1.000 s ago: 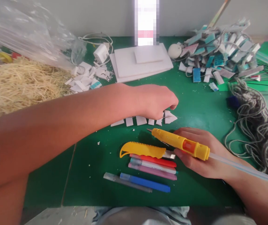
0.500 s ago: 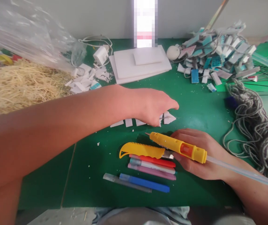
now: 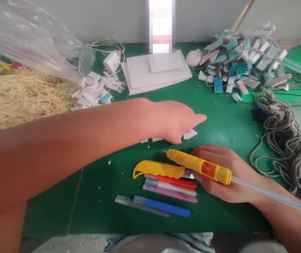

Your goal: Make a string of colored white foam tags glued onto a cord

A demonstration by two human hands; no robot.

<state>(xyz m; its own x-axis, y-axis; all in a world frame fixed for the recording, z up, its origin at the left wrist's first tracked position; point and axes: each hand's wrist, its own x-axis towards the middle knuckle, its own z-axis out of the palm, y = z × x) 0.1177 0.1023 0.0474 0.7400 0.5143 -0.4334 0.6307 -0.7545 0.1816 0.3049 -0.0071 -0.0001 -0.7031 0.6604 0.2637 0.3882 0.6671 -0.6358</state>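
My left hand (image 3: 178,121) reaches across the table, low over a row of small white cut pieces (image 3: 189,134) that it largely covers. One finger points right; the others curl down out of sight, and whatever they hold is hidden. Closed round a yellow hot glue gun (image 3: 198,164), my right hand (image 3: 225,172) rests on the table to the right. The gun's metal nozzle points left towards the pieces, and a long clear glue stick (image 3: 271,195) runs out of its back. Just below the nozzle lies a yellow-handled cutter (image 3: 158,169).
Several markers, among them a blue one (image 3: 162,205), lie near me. Behind are white boards (image 3: 140,75), a white ball (image 3: 193,58), a charger (image 3: 111,62) and a heap of white and blue scraps (image 3: 245,59). Straw (image 3: 21,95) is left, grey cord (image 3: 289,140) right.
My left hand has shifted slightly right and its pointing finger reaches farther, covering more of the white pieces. My right hand and the glue gun are practically still.
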